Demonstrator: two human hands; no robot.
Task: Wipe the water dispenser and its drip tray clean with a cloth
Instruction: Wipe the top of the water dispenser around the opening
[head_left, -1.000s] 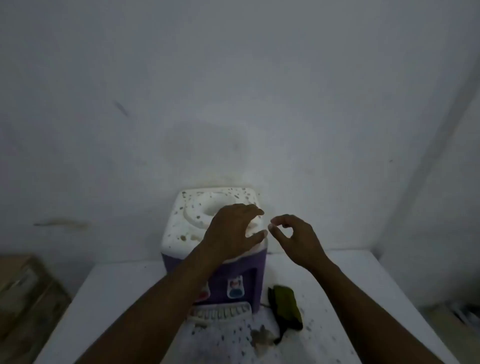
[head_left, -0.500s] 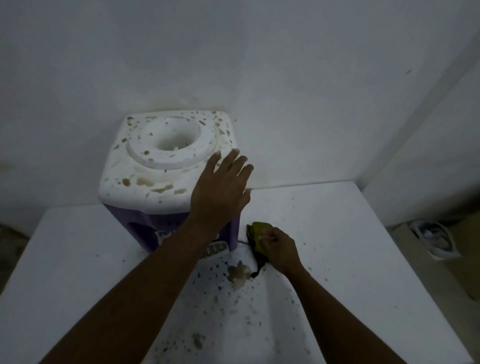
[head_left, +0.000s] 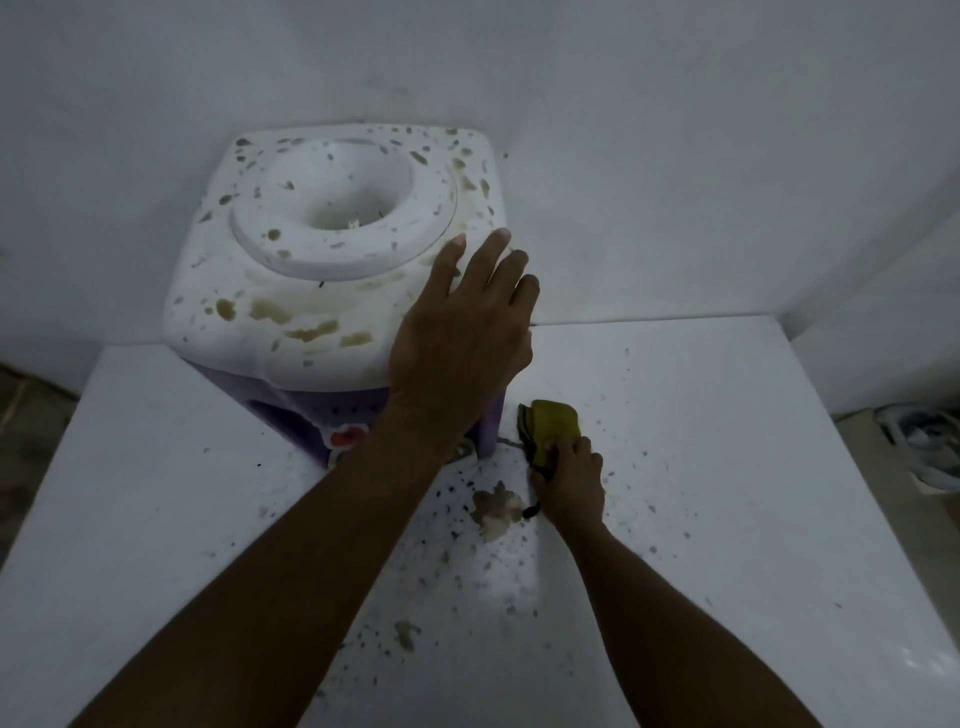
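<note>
A small water dispenser (head_left: 291, 291) with a white, brown-stained top and purple body stands at the back of a white table (head_left: 727, 467). My left hand (head_left: 462, 332) lies flat on the dispenser's right front corner, fingers straight. My right hand (head_left: 569, 478) grips a folded yellow-green cloth (head_left: 550, 423) lying on the table just right of the dispenser's base. My left forearm hides the drip tray almost wholly.
Dark specks and a crumpled pale scrap (head_left: 496, 512) litter the table in front of the dispenser. White walls close in behind and on the right. Beyond the table's right edge lies a pale object (head_left: 924, 436) on the floor.
The view tilted down and came closer. My right hand dropped from beside the dispenser's top to the cloth on the table and took hold of it. My left hand flattened on the corner.
</note>
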